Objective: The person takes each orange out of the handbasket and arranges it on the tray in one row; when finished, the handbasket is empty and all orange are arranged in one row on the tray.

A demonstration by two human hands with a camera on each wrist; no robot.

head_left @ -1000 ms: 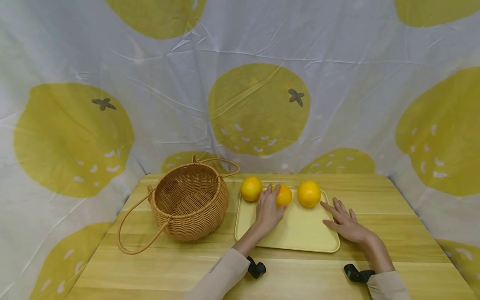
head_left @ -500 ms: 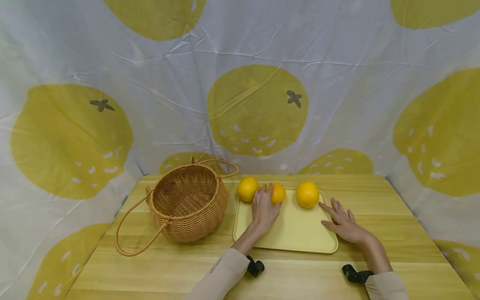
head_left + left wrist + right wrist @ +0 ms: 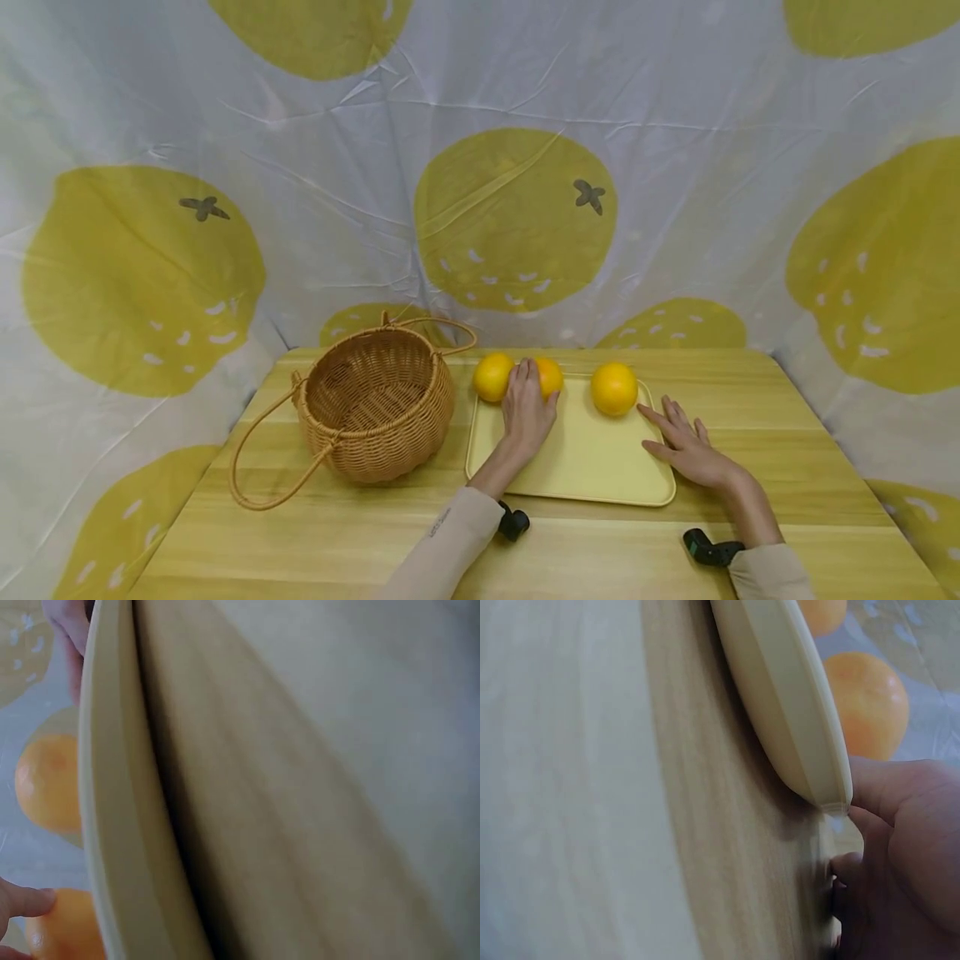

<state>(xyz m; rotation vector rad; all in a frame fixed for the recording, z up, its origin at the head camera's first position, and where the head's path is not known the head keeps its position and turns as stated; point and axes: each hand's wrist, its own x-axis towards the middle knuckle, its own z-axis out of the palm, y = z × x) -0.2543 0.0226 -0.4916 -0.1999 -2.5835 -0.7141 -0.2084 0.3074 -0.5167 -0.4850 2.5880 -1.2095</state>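
In the head view my left hand [image 3: 527, 412] holds the middle orange [image 3: 551, 377], its fingers over the fruit's left side and the thumb at the near right. A second orange [image 3: 492, 377] sits just left of those fingers, at the far left corner of the yellow tray [image 3: 585, 458]. The third orange [image 3: 614, 388] stands apart toward the tray's far right. My right hand [image 3: 693, 450] lies with spread fingers at the tray's right edge. In the right wrist view, its fingers touch the tray rim [image 3: 810, 712]. The left wrist view shows only the left thumb and part of a finger on the orange [image 3: 67, 926].
A round wicker basket [image 3: 397, 442] with two loop handles stands left of the tray; the part of its inside that shows holds nothing. Both rest on a wooden table [image 3: 600, 550]. A lemon-print cloth [image 3: 517, 217] hangs behind the table's far edge.
My left hand has moved the middle orange left and slightly away, closer to the left orange. The right hand stays at the tray's edge.
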